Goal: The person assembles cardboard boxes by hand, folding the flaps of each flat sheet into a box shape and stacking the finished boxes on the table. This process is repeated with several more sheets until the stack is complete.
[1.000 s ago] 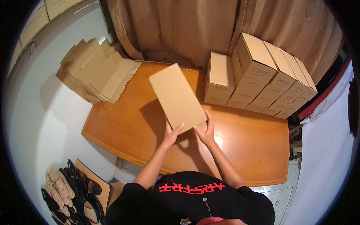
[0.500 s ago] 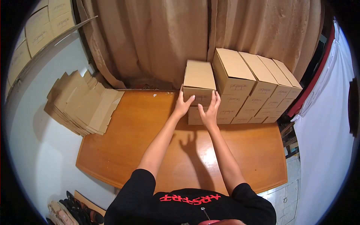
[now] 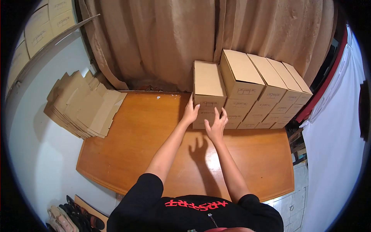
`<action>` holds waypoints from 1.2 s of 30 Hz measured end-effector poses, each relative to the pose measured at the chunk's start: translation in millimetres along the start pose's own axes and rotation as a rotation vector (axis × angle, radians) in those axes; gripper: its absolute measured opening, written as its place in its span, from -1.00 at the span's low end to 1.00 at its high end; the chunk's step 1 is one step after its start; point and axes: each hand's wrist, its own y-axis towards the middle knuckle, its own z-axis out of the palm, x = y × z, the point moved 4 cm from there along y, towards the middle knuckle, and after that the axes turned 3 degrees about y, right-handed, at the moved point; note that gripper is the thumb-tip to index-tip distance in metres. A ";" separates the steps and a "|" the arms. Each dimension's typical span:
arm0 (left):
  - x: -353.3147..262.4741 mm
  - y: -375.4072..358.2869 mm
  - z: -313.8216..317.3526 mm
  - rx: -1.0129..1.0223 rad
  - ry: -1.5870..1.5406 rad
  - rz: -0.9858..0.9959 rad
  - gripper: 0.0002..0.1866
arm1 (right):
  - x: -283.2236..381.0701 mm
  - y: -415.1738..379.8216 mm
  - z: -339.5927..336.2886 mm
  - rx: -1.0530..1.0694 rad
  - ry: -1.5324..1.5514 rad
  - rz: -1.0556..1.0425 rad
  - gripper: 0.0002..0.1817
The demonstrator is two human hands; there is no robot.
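A closed cardboard box [image 3: 210, 79] sits on top of another cardboard box [image 3: 199, 123] at the left end of a stacked row. My left hand [image 3: 190, 112] rests at the top box's lower left front corner, its fingers stretched along the side and its thumb by the front face. Just in front of the stack, my right hand [image 3: 217, 125] has its fingers spread and holds nothing. To the right, taller stacks of similar boxes [image 3: 246, 92] with printed fronts stand close together.
All the stacks stand on a wooden table [image 3: 150, 135]. Flattened cardboard sheets [image 3: 83, 104] lean against the wall at left. A brown curtain [image 3: 154, 42] hangs behind, and a white cloth [image 3: 332, 127] hangs at right. More boxes [image 3: 40, 33] fill a shelf at upper left.
The top box now lies squarely on the one below, slightly further right and lower. My right hand has come away from its front, and my left hand has slid down its side.
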 end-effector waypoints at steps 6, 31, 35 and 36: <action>61.6 -108.3 -1.4 0.155 0.015 -0.165 -0.42 | -12.0 -105.4 31.2 0.285 0.011 0.090 -0.32; 181.3 -324.5 -366.2 0.128 0.664 -0.638 -0.34 | 209.7 -259.3 288.8 1.075 -0.272 -0.078 -0.13; 195.6 -288.4 -409.4 0.033 0.658 -0.752 -0.26 | 221.0 -250.5 316.3 1.094 -0.301 -0.104 -0.11; 195.2 -275.2 -420.9 0.004 0.700 -0.801 -0.25 | 224.9 -247.4 321.3 1.100 -0.306 -0.104 -0.11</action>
